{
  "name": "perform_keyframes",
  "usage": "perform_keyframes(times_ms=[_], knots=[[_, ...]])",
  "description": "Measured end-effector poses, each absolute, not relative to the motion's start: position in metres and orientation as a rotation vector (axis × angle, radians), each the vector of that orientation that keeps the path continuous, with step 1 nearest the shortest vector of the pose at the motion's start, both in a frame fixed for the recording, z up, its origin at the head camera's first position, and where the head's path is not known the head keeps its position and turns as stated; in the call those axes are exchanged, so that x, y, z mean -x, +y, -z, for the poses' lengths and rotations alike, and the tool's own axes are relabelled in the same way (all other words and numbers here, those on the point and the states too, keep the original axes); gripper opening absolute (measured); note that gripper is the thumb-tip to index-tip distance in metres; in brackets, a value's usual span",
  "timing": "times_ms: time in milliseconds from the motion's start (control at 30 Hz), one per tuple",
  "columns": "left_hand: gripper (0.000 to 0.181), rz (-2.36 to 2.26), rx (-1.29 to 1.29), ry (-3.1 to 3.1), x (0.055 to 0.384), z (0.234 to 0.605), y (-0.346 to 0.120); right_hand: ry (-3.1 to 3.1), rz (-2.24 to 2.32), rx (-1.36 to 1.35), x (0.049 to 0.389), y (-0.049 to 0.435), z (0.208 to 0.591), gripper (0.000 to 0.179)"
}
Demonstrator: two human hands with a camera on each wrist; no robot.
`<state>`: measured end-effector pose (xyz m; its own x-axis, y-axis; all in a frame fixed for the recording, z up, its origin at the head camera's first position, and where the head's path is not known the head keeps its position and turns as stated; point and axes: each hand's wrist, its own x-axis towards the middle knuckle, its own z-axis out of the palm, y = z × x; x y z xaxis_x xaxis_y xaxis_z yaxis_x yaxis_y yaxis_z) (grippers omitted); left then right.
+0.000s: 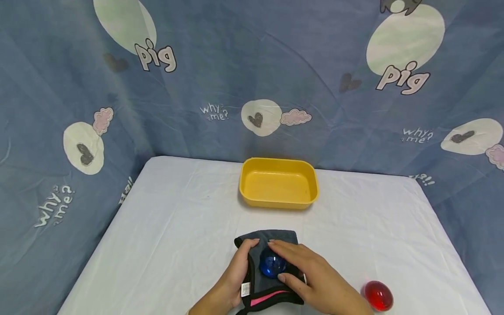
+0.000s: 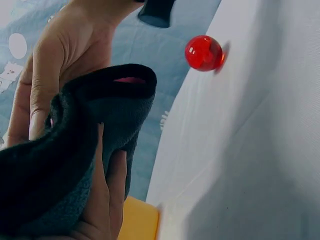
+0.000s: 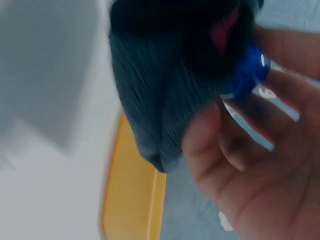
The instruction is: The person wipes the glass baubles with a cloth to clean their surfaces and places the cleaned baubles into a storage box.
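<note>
A dark grey cloth (image 1: 271, 236) with black edging, a white tag and a pink strip lies across my left hand (image 1: 236, 267), whose thumb presses on its upper side while the fingers go underneath. In the left wrist view those fingers (image 2: 117, 180) show against the folded cloth (image 2: 120, 110). On the cloth sits a clear blue ball (image 1: 272, 263). My right hand (image 1: 315, 275) holds this ball between thumb and fingers from the right. In the right wrist view the blue ball (image 3: 250, 72) is partly hidden behind the cloth (image 3: 160, 90).
A clear red ball (image 1: 378, 295) lies on the white table (image 1: 165, 245) to the right of my right hand. Beyond the cloth stands a yellow tray (image 1: 278, 204) near the table's back edge. A blue printed curtain (image 1: 212, 78) hangs around the back and sides.
</note>
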<state>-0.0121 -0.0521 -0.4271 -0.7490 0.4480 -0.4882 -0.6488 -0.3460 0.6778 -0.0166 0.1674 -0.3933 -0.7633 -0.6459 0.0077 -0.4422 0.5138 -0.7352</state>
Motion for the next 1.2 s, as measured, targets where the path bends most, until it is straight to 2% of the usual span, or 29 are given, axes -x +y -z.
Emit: perform_keyframes(times_ms=[267,833,1200], knots=[[0.073,-2.096,0.270,1.214,0.009,0.428,-0.049,2.451,1.084,0.964,0.019,0.167,0.392,0.059],[0.082,-2.176,0.392,1.260,0.012,0.419,-0.042,3.209,0.969,0.858,0.003,0.139,0.418,0.067],[0.075,-2.185,0.387,1.233,0.008,0.421,-0.047,2.868,0.901,0.801,0.005,0.149,0.389,0.073]])
